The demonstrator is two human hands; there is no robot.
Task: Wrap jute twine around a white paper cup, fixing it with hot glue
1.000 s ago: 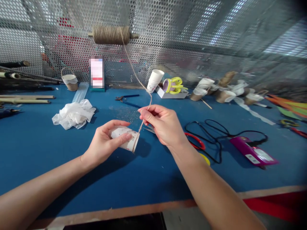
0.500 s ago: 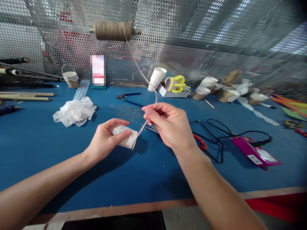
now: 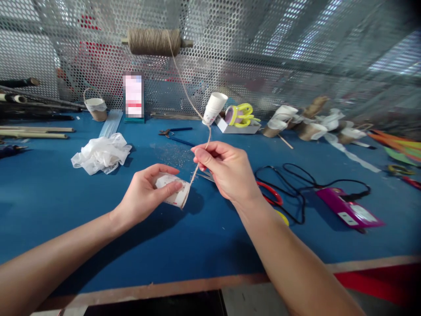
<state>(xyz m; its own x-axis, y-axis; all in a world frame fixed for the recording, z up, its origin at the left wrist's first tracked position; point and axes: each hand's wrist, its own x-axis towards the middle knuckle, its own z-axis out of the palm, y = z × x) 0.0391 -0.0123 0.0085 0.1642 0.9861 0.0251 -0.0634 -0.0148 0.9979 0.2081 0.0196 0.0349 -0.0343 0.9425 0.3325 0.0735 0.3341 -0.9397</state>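
A white paper cup point(image 3: 179, 197) lies on its side in my left hand point(image 3: 146, 188), thumb across its wall and fingers behind. My right hand point(image 3: 226, 171) pinches a strand of jute twine point(image 3: 194, 174) between thumb and fingertips, above and right of the cup. One end of the strand meets the cup near its rim; the other runs up to a twine spool point(image 3: 154, 41) on a rod by the mesh wall. Below my right hand lie scissors with red and yellow handles point(image 3: 271, 193), partly hidden by my wrist and forearm.
On the blue table point(image 3: 164, 250) are pliers point(image 3: 177, 131), stacked paper cups point(image 3: 215, 106), a yellow tape dispenser point(image 3: 241, 115) and a crumpled white bag point(image 3: 102, 153). A purple device point(image 3: 350, 208) with a black cord lies right. Twine-wrapped cups point(image 3: 311, 130) stand behind it; rods point(image 3: 36, 131) lie left.
My right hand has moved slightly left with the twine, and the strand now stands steeper above the cup. The left hand keeps its hold on the cup, which has shifted slightly.
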